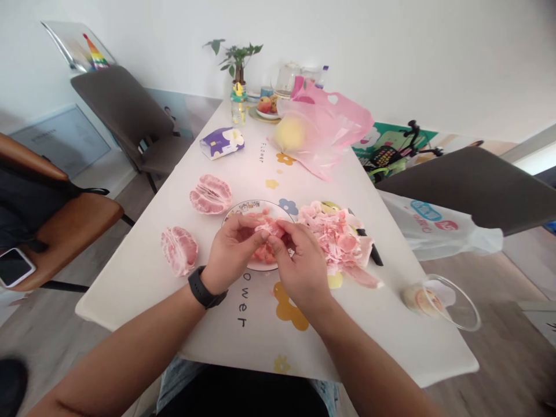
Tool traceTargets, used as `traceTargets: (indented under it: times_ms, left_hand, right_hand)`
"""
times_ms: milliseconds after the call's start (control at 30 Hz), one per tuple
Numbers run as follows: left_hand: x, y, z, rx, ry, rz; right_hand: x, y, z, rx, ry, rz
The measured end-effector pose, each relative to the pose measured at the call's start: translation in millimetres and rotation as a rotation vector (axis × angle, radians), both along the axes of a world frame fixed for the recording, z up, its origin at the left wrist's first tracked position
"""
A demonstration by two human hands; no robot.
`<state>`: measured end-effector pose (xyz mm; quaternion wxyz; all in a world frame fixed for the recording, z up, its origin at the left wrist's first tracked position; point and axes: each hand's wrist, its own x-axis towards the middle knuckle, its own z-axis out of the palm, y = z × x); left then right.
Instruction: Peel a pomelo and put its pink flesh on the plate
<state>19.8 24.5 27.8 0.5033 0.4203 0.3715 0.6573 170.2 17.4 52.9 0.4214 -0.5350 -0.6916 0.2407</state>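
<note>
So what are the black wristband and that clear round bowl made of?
The black wristband looks like matte silicone or rubber, smooth with a dull surface. The clear round bowl seems glass or clear plastic: it is see-through with a glossy, bright rim, but the look leaves it open.

Bright, even, diffuse light, probably daylight; source out of view. Soft shadows under the left hand (232, 252) and right hand (302, 266). Pale glare on the worktop (143, 278). Wide-angle bowing at frame edges; white wall (391, 52) near overexposed.
</note>
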Motion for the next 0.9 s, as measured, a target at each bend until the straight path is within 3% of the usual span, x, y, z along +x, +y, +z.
traceTargets:
  times_ms: [133,300,433,567,900]
  left_hand:
    - [2,-3,-1.7,0.024,0.045,0.073]
    - [0,-6,-6.7,0.06,0.298,0.165]
    - [-4,-5,-5.5,0.035,0.352,0.091]
    - [-3,-6,-0.5,0.083,0.27,-0.007]
    - [-3,-8,-6.3,0.235,0.316,0.061]
  right_hand:
    - [-1,-1,-3.2,0.094,-0.038,-0.006]
    - [4,-1,-3.2,0.158,-0.117,0.0]
    - [14,5,5.9,-0.014,-0.107,0.094]
    - [21,11,15.5,-0.201,-0.016,0.205]
    - [29,11,22.2,-0.3,0.026,0.248]
